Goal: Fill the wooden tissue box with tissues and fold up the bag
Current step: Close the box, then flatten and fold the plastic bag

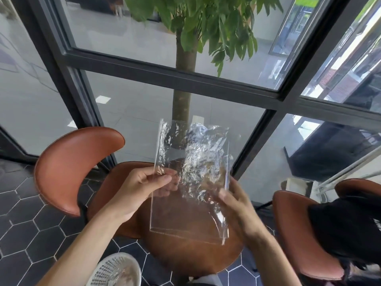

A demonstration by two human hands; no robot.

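A clear, crinkled plastic bag (191, 162) is held upright in the air above a small round wooden table (185, 254). My left hand (142, 186) pinches the bag's left edge between thumb and fingers. At the bag's right edge, my right hand (237, 201) grips it from the side. The bag looks flat and empty. No wooden tissue box and no tissues are in view.
A brown leather chair (68, 168) stands at the left, and another (296, 234) at the right with a black garment (346, 228) on it. A white mesh basket (117, 271) sits on the dark hexagon-tiled floor. A potted tree trunk (181, 100) stands before the glass windows.
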